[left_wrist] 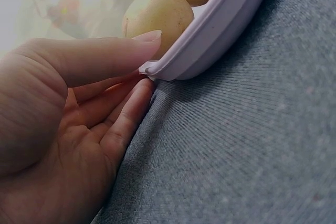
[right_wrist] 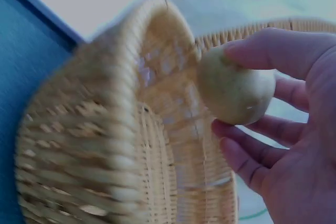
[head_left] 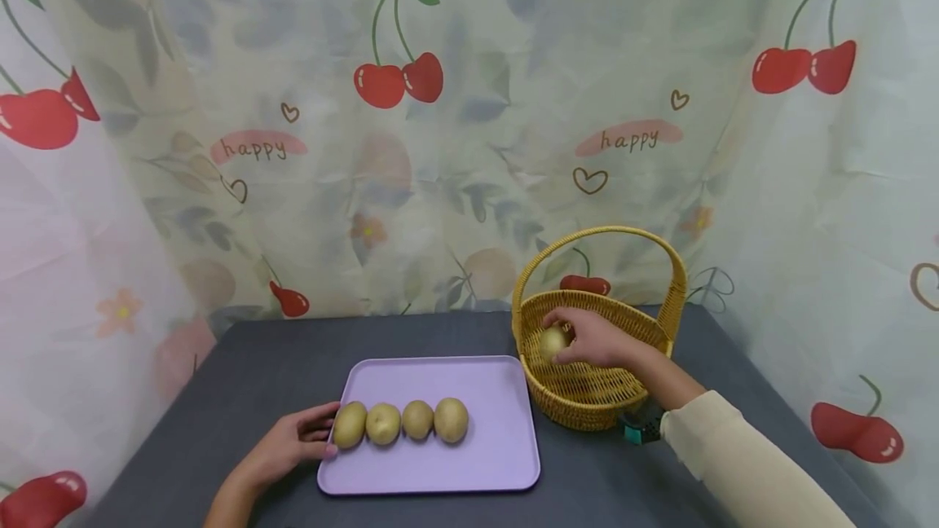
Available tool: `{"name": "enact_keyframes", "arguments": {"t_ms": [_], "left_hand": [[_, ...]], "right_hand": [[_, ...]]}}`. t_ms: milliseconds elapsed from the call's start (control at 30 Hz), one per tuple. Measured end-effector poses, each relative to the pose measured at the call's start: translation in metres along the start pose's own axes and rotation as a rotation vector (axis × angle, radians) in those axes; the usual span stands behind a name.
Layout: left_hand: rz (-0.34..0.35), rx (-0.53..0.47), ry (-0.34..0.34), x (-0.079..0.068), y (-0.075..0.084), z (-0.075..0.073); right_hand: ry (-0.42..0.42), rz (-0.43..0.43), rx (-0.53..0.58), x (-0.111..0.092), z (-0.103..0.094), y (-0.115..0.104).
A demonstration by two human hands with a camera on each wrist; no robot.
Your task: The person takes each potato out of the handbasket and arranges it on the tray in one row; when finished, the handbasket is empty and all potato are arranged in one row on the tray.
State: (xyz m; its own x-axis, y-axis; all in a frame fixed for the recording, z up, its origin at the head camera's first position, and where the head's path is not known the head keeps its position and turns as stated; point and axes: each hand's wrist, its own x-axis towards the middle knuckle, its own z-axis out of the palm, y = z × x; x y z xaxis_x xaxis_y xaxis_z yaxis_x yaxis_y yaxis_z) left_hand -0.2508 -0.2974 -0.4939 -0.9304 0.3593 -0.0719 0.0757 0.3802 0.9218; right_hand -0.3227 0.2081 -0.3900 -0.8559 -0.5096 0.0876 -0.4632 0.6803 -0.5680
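Note:
Between the thumb and fingers of my right hand (head_left: 596, 338) is a potato (right_wrist: 233, 87), held over the inside of a yellow wicker basket (head_left: 587, 415). The right wrist view shows the potato clear of the woven wall. My left hand (head_left: 282, 446) is at the left edge of a light purple tray (head_left: 433, 475). Its thumb lies over the rim with fingertips against the outside, pinching the edge in the left wrist view. Several potatoes (head_left: 418, 420) lie in a row across the tray, the leftmost potato (left_wrist: 157, 22) right beside my left thumb.
The basket's tall arched handle (head_left: 601, 231) rises above my right hand. Tray and basket stand side by side on a dark grey cloth-covered table (head_left: 293, 349). A curtain (head_left: 469, 145) printed with cherries hangs behind and at both sides.

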Motion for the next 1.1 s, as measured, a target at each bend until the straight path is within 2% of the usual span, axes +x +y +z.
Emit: {"name": "enact_keyframes", "arguments": {"t_ms": [233, 433, 567, 700, 800, 967, 1100], "left_hand": [[-0.017, -0.006, 0.001, -0.001, 0.002, 0.001], [-0.039, 0.0, 0.012, -0.001, 0.003, 0.001], [-0.04, -0.001, 0.015, -0.001, 0.004, 0.001], [-0.036, -0.012, 0.01, 0.001, 0.001, 0.002], [-0.036, -0.017, 0.01, 0.002, -0.001, 0.002], [-0.041, -0.017, 0.013, 0.002, -0.001, 0.001], [-0.046, -0.015, 0.011, 0.0, 0.001, 0.0]], "right_hand": [[0.058, -0.102, 0.099, -0.021, 0.019, -0.023], [0.099, -0.185, 0.15, -0.028, 0.042, -0.039], [0.111, -0.17, 0.151, -0.027, 0.058, -0.048], [0.169, -0.069, 0.143, -0.024, 0.069, -0.057], [0.204, -0.036, 0.135, -0.022, 0.072, -0.061], [0.226, -0.111, 0.076, -0.022, 0.08, -0.065], [0.226, -0.188, 0.098, -0.022, 0.088, -0.069]]}}
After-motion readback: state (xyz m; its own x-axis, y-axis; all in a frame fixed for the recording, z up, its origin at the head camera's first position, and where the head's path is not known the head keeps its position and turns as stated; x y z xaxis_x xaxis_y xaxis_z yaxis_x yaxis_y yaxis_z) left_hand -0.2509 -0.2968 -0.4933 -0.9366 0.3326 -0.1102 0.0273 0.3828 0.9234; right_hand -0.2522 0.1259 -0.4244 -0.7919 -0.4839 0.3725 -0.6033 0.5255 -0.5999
